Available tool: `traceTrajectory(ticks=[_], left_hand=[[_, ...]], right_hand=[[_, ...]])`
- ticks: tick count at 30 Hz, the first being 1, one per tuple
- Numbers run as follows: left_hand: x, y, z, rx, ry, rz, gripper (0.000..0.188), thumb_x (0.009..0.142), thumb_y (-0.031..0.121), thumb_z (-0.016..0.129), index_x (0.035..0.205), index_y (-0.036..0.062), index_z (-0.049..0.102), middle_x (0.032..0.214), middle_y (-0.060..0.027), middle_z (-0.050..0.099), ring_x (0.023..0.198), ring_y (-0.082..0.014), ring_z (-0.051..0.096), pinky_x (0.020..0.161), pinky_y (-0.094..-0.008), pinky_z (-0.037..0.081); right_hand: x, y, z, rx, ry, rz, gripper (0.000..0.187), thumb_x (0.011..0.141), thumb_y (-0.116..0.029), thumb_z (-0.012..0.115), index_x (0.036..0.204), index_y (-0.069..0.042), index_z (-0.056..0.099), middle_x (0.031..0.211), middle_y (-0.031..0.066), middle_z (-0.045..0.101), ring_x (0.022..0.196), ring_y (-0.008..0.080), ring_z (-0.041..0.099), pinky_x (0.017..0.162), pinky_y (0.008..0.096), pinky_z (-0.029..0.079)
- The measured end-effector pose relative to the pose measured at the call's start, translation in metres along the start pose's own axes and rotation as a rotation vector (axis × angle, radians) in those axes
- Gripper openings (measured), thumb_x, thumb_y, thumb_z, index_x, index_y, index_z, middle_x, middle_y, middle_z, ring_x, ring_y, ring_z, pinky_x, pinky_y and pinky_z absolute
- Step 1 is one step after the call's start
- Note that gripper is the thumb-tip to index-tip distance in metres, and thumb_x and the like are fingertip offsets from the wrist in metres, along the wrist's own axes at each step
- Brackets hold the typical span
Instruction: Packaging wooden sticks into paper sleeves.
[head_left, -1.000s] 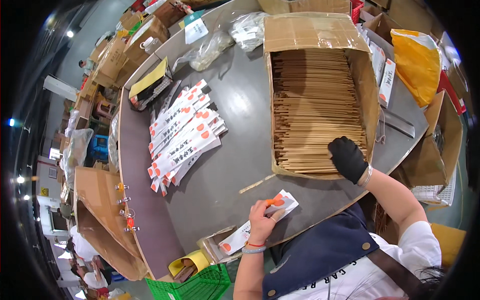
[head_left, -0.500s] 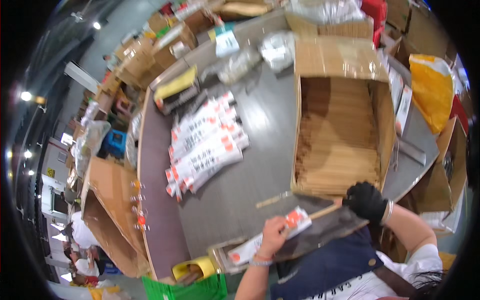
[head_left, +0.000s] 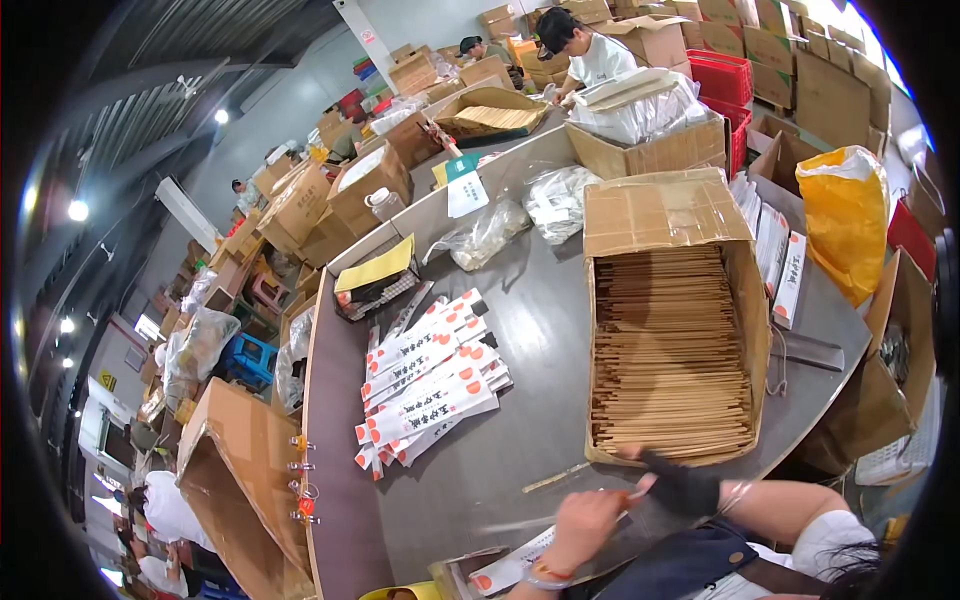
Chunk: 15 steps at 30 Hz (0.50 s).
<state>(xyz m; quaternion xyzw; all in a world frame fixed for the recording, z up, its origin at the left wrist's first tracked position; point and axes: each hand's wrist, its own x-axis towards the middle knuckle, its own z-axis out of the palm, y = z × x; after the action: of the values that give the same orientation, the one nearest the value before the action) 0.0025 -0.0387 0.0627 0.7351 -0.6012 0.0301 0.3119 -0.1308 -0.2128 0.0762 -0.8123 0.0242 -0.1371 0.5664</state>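
Observation:
My bare left hand (head_left: 585, 530) is closed around a white paper sleeve (head_left: 520, 562) with an orange dot, held slantwise over the near table edge. My right hand (head_left: 680, 488), in a black glove with bare fingertips, meets it at the sleeve's upper end. Its fingers look bent together there, slightly blurred; what they pinch is hidden. Just beyond stands an open cardboard box (head_left: 665, 212) packed with thin wooden sticks (head_left: 675, 350). To the left, several white sleeves with orange dots (head_left: 425, 400) lie in a fanned pile on the grey table (head_left: 535, 370).
Plastic bags (head_left: 560, 205) and a yellow-topped bundle (head_left: 375, 275) lie along the table's raised far edge. More white sleeves (head_left: 790, 280) and a metal strip (head_left: 808, 350) are right of the box. A yellow sack (head_left: 845, 225) stands farther right. A co-worker (head_left: 598, 60) bends over beyond.
My right hand has come down and left to meet my left hand; the stick that stretched between them no longer shows. The view has tilted up, bringing in more of the room.

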Motion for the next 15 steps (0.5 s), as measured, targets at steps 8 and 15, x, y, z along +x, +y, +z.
traceTrajectory(ticks=[8,15], left_hand=[[-0.061,-0.037,0.022,0.111,-0.033,-0.378,0.039,0.074,0.031,0.079,0.108,0.0138,0.071,0.099,-0.0100,0.062,0.094,-0.0279,0.057,0.080,-0.0395,0.046],[-0.076,-0.037,0.040,-0.071,0.060,-0.370,0.026,0.081,0.022,0.074,0.105,0.0117,0.073,0.097,-0.0090,0.062,0.089,-0.0291,0.057,0.079,-0.0388,0.047]], right_hand=[[-0.013,0.060,-0.067,-0.910,0.243,0.090,0.032,0.072,-0.020,0.075,0.101,-0.008,0.065,0.101,0.0132,0.063,0.096,0.0341,0.058,0.084,0.0458,0.048],[-0.014,0.089,-0.067,-0.991,0.170,-0.019,0.011,0.074,-0.015,0.070,0.082,-0.010,0.064,0.086,0.0099,0.063,0.086,0.0312,0.060,0.075,0.0421,0.051]])
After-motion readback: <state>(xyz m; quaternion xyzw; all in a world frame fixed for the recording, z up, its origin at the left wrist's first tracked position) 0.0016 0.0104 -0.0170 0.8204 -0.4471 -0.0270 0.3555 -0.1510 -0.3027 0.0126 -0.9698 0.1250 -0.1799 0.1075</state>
